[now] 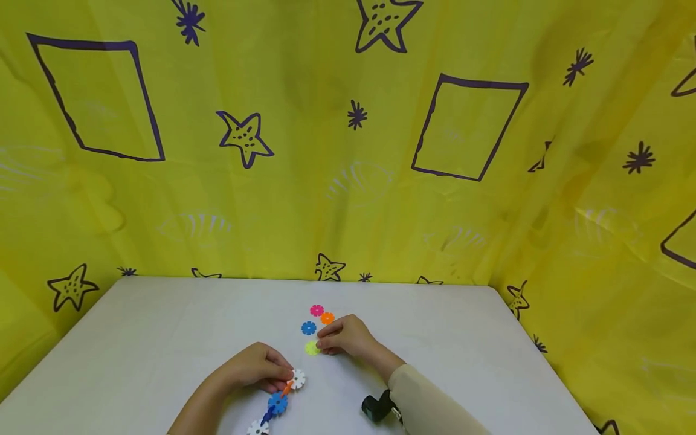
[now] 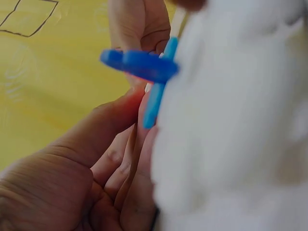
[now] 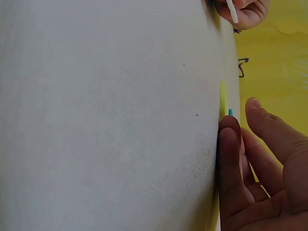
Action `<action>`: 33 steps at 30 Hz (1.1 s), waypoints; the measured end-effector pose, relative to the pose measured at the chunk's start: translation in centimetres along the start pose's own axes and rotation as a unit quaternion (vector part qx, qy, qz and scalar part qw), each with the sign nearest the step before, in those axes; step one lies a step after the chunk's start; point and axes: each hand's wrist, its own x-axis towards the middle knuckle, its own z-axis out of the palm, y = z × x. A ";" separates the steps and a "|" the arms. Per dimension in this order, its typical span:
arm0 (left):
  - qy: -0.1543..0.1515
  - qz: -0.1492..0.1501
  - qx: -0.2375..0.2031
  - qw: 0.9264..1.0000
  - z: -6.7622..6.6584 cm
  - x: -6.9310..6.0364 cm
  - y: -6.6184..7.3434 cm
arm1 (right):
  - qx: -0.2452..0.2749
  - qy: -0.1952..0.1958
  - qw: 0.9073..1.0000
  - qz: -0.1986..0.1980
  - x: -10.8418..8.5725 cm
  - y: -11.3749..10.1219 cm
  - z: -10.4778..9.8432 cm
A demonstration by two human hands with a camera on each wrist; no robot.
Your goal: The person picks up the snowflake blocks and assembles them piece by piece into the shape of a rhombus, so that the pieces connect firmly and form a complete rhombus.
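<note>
My left hand (image 1: 260, 367) pinches the upper end of a chain of interlocking notched plastic discs. In the head view, a white disc (image 1: 298, 379) is at that end, followed by an orange disc (image 1: 287, 388), a blue one (image 1: 278, 403), a dark blue one and a white one (image 1: 258, 428) at the frame's edge. A blurred blue disc (image 2: 144, 65) crosses a light blue one in the left wrist view. My right hand (image 1: 350, 336) is low over the table beside a yellow disc (image 1: 312, 348). Its fingertips reach the disc's edge, while the thumb (image 3: 269, 122) stays apart.
Beyond the yellow disc lie a blue disc (image 1: 309, 328), an orange disc (image 1: 327, 318) and a pink disc (image 1: 317, 310) on the white table (image 1: 446, 338). A black object (image 1: 377, 407) sits by the right sleeve. Yellow patterned cloth (image 1: 304, 199) surrounds the table's back and sides.
</note>
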 end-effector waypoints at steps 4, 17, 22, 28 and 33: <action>-0.003 -0.006 -0.009 1.000 -0.3 -0.1 0.0 | -0.034 -0.008 0.999 0.001 0.3 -0.3 -0.1; -0.006 -0.011 -0.023 1.000 -0.3 -0.1 0.0 | -0.110 0.018 0.993 -0.035 0.6 0.4 0.4; -0.006 -0.010 -0.026 1.000 -0.2 0.0 0.0 | -0.147 0.034 0.987 -0.055 0.5 0.5 0.7; -0.007 -0.007 -0.029 1.000 -0.1 -0.1 0.0 | -0.152 0.039 0.986 -0.060 0.3 0.5 1.0; -0.009 -0.007 -0.029 1.000 -0.1 -0.1 0.0 | -0.130 0.043 0.989 -0.057 0.1 0.7 1.2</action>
